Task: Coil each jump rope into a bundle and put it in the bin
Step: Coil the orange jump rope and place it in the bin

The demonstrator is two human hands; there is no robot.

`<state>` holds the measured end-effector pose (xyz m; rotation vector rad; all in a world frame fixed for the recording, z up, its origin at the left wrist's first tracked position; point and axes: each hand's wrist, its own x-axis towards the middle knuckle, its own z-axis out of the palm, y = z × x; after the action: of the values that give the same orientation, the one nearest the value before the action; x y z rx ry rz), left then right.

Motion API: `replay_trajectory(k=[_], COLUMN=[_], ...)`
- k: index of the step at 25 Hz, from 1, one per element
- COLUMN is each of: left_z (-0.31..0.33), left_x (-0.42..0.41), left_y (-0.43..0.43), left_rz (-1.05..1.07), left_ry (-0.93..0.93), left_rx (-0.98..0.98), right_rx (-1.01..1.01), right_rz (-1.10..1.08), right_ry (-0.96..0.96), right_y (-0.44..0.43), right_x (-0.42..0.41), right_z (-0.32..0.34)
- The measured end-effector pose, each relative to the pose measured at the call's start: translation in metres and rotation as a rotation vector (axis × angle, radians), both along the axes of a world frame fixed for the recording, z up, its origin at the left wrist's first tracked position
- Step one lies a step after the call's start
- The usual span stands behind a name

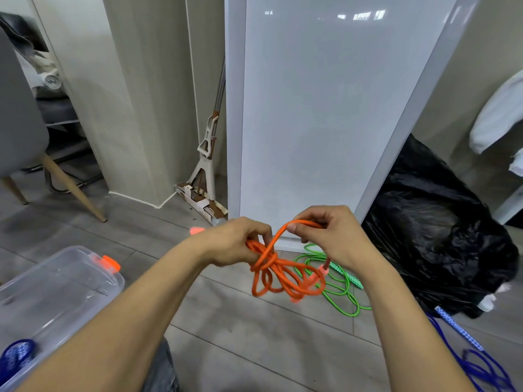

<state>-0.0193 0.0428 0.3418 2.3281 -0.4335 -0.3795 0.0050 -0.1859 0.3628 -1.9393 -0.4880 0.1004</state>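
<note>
An orange jump rope [278,274] hangs in loops in front of me, with a strand wrapped around the bundle's top. My left hand [239,241] grips the gathered loops at the top. To its right, my right hand [329,233] pinches the rope's free strand, which arches over towards the bundle. A pink-orange handle [324,268] dangles below my right hand. The clear plastic bin [56,292] with orange latches stands on the floor at lower left, a coiled blue rope [17,355] inside it. A green jump rope [339,287] lies loose on the floor behind the orange one.
A second blue jump rope [475,360] lies loose on the floor at lower right. A black plastic bag [441,230] sits at right beside a white panel [325,108]. A mop [206,165] leans in the corner. A grey chair [19,131] stands at left.
</note>
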Motion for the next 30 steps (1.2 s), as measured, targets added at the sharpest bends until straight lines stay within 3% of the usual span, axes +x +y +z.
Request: replay_trajectory(k=[2, 4, 7, 11, 16, 20, 24, 30], left_z=[0.008, 0.014, 0.014, 0.013, 0.004, 0.007, 0.005, 0.002], left_x=[-0.008, -0.011, -0.003, 0.007, 0.013, 0.012, 0.012, 0.014], left_y=[-0.004, -0.002, -0.001, 0.005, 0.008, 0.007, 0.006, 0.004], left_rz=[-0.098, -0.059, 0.190, 0.513, 0.700, 0.798, 0.840, 0.818], left_ry=[0.187, 0.296, 0.292, 0.281, 0.245, 0.157, 0.067, 0.141], left_rx=[-0.286, -0.615, -1.002, -1.247, -1.268, -1.139, -0.972, -0.959], right_rx=[0.086, 0.105, 0.160, 0.032, -0.062, 0.004, -0.193, -0.019], right_rz=[-0.026, 0.004, -0.021, 0.064, 0.269, 0.226, 0.067, -0.096], right_ry=[0.044, 0.129, 0.257, 0.408, 0.532, 0.670, 0.441, 0.030], right_y=[-0.002, -0.003, -0.010, -0.019, -0.032, -0.047, -0.051, -0.042], right_x=[0.004, 0.010, 0.020, 0.017, 0.008, 0.011, 0.011, 0.016], right_z=[-0.002, -0.004, -0.017, -0.023, -0.010, -0.010, -0.007, 0.003])
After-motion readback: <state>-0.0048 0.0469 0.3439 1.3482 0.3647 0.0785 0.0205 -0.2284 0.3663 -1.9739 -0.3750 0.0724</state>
